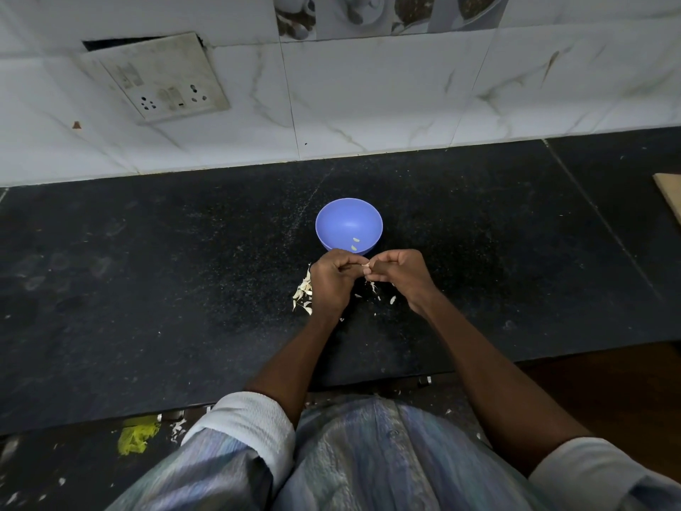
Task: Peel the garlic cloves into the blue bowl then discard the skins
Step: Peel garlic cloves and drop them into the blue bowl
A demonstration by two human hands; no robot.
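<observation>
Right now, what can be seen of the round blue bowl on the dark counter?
The round blue plastic-looking bowl stands upright on the dark speckled stone counter, just beyond the person's two hands, which do not clearly touch it. It is smooth, matte, deep and plain, with a thin rim. Two small pale peeled garlic cloves lie inside near its front wall; otherwise it looks empty. Its near edge is partly hidden by the knuckles.

the bowl [349, 225] is periwinkle blue, holding two pale cream cloves [355, 244]. the counter [147, 271] is black with fine pale speckles. far wall tiles [368, 97] are white, veined grey-brown. near left, a yellow scrap [137, 435]. the shirt [368, 455] is striped blue-grey.
</observation>
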